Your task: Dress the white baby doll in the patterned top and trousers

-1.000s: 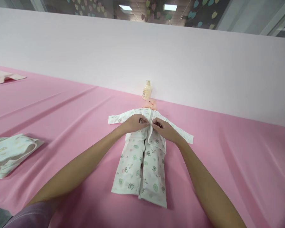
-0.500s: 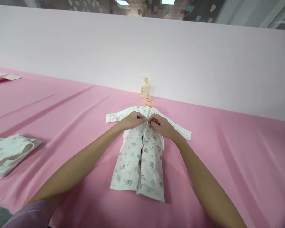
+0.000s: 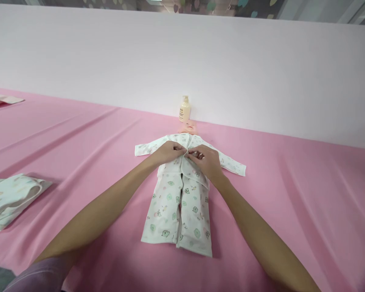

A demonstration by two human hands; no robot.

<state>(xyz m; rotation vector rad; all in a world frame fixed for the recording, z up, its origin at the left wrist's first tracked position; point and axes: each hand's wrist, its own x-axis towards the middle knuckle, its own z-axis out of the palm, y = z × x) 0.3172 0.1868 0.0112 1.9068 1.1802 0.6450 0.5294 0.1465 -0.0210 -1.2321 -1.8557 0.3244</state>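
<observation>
A baby doll (image 3: 189, 127) lies on its back, dressed in a white printed baby jacket (image 3: 173, 167) and matching baby trousers (image 3: 196, 215). The jacket's sleeves stretch out to both sides. Over the chest, my left hand (image 3: 169, 151) pinches the jacket's front edge between thumb and fingers. My right hand (image 3: 207, 160) pinches the other front edge close beside it, and the fingertips nearly meet at the middle. Whatever fastener sits between the fingertips is too small to make out. Below the hands the jacket front hangs slightly apart.
A cream pump bottle (image 3: 185, 109) stands behind the doll's head against the white wall (image 3: 261, 73). Folded printed cloth (image 3: 15, 198) lies at the left, and a pale pink cloth (image 3: 3, 99) at the far left. Wrinkled pink sheeting (image 3: 103, 138) covers the surface.
My right hand has moved slightly left, drawing its jacket edge toward the left hand, so the fingertips are closer together. The view has tipped down a little.
</observation>
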